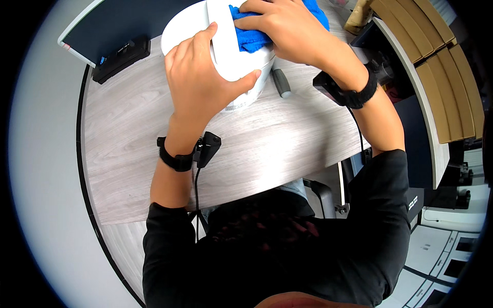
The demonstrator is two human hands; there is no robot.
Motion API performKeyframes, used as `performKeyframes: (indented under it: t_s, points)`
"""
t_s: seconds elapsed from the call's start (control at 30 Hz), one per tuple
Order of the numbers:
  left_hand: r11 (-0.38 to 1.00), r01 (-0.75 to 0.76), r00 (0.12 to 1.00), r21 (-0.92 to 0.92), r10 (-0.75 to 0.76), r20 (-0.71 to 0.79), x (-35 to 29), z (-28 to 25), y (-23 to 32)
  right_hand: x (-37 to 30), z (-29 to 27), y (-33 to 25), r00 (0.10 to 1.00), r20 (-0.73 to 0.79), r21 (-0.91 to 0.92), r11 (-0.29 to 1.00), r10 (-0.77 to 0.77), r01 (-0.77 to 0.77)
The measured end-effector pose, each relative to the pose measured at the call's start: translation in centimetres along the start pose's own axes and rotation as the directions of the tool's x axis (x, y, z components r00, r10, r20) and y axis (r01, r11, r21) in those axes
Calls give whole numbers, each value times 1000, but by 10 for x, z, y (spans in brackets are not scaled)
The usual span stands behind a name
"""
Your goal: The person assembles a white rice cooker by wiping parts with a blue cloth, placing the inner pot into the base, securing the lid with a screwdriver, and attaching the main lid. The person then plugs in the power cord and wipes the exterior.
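Note:
A white, rounded container with a flat band across its top (226,43) stands on the desk at the far middle. My left hand (197,77) rests on it, fingers spread over the top and thumb stretched along the near edge. A bunched blue cloth (250,42) lies on the top's right part. My right hand (287,28) is on the cloth, fingers bent and pressing it against the white surface; part of the cloth is hidden beneath the hand. Just right of the container lies a dark grey handle-shaped item (281,83) with a pale end.
A dark screen (128,25) rises at the far left, with a black box-like device (123,59) before it. Brown cardboard boxes (436,92) line a shelf on the right. The wood-look desk (267,138) reaches toward me, with a chair armrest (323,197) below its edge.

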State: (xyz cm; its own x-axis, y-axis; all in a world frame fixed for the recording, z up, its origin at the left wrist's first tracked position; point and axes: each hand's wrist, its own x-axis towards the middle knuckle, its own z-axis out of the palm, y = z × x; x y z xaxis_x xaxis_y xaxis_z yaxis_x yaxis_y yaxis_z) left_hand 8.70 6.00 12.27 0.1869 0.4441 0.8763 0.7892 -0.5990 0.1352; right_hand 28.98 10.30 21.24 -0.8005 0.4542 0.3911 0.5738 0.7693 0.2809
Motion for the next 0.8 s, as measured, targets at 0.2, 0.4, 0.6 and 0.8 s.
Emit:
performKeyframes:
  t_s: [0.2, 0.4, 0.6, 0.8]
  points:
    - [1000, 6, 1000, -5, -6, -27, 0, 2, 2, -12, -14, -12, 1000, 23, 2, 1000, 3, -3]
    - [1000, 20, 1000, 1, -20, -12, 0, 1, 2, -36, -3, -18, 996, -89, -59, 998, -16, 11]
    - [999, -9, 1000, -32, 10, 25, -1, -2, -2, -25, 10, -4, 991, -136, -147, 989, 3, -23]
    - [999, -13, 1000, -32, 13, 0, -1, -2, -3, 4, -2, 7, 999, -49, -52, 999, -17, 14]
